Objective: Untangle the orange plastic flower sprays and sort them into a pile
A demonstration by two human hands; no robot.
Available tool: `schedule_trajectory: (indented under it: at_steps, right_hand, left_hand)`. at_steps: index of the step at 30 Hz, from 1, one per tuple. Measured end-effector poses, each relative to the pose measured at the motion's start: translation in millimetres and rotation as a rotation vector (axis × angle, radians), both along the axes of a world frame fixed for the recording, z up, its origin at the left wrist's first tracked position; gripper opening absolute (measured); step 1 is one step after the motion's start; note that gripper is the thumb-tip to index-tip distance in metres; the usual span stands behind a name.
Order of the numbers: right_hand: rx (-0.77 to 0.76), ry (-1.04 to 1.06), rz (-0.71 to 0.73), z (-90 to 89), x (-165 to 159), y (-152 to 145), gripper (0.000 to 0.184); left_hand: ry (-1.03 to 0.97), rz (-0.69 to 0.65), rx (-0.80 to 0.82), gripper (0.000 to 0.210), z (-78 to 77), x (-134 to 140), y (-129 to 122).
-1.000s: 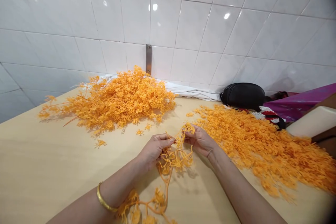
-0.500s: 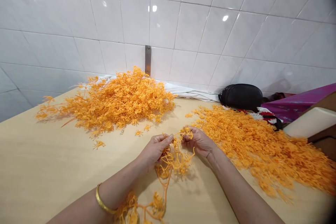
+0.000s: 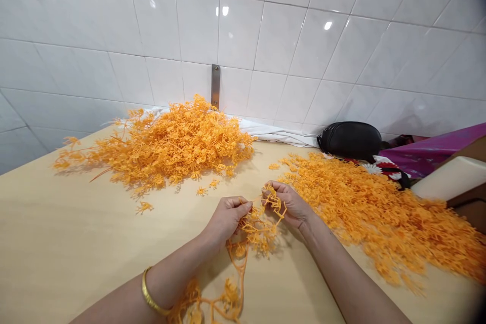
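My left hand (image 3: 229,217) pinches a thin stem of an orange plastic flower sprig (image 3: 261,230) between thumb and fingers. Branches of the sprig hang below both hands. My right hand (image 3: 290,205) is closed on a small orange floret (image 3: 271,197) at the sprig's upper end, its fingertips partly hidden behind it. A thicker branched orange stem (image 3: 242,283) runs down from the sprig to the bottom of the view, with florets (image 3: 230,293) on it, partly behind my left forearm.
A heap of orange sprigs (image 3: 182,142) lies at the back left, a few loose florets (image 3: 144,207) before it. Loose orange pieces (image 3: 364,202) spread along the right. Behind them are a black pouch (image 3: 349,139), purple cloth (image 3: 425,152) and a pale block (image 3: 451,178). A tiled wall (image 3: 266,35) closes the back.
The upper branches of the sprig have shifted slightly to the right at my right hand's fingers. Both hands keep nearly the same place and hold.
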State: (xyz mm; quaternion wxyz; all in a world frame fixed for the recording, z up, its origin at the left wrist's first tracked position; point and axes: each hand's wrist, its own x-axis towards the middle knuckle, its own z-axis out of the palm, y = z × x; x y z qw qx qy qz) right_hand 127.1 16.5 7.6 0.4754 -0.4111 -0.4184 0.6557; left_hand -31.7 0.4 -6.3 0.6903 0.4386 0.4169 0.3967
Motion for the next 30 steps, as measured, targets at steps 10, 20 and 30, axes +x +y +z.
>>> schedule_trajectory:
  at_steps: [10, 20, 30]
  right_hand:
    - [0.0, -0.322, -0.794, -0.8, 23.4, 19.6, 0.021]
    - [0.216, -0.555, -0.501, 3.3, 20.6, 9.5, 0.018]
    - [0.228, -0.352, -0.343, -2.9, -9.0, 5.3, 0.035]
  left_hand:
    - [-0.028, 0.162, 0.06, 0.032, 2.7, -0.8, -3.6]
    - [0.071, 0.206, 0.253, 0.032, 0.3, -3.9, 0.1]
    - [0.104, 0.052, 0.264, 0.031, 1.4, 0.7, -4.7]
